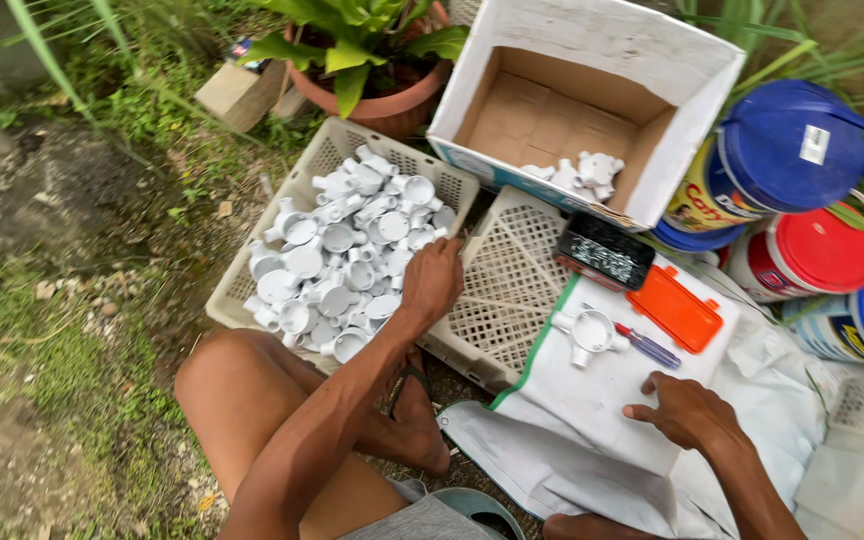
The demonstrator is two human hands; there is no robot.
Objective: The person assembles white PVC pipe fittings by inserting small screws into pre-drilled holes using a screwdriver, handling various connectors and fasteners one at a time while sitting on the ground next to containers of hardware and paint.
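My left hand reaches over the right edge of a cream plastic crate filled with several white plastic conduit junction boxes; its fingers curl down among them, and whether it grips one is hidden. My right hand rests flat, fingers apart, on a white cloth sack. Just above that hand lie one white junction box and a small screwdriver with a blue handle.
An upturned cream crate lies under the sack. A small case of screws and its orange lid sit nearby. A white cardboard box holds a few fittings. Paint buckets stand right, a potted plant behind.
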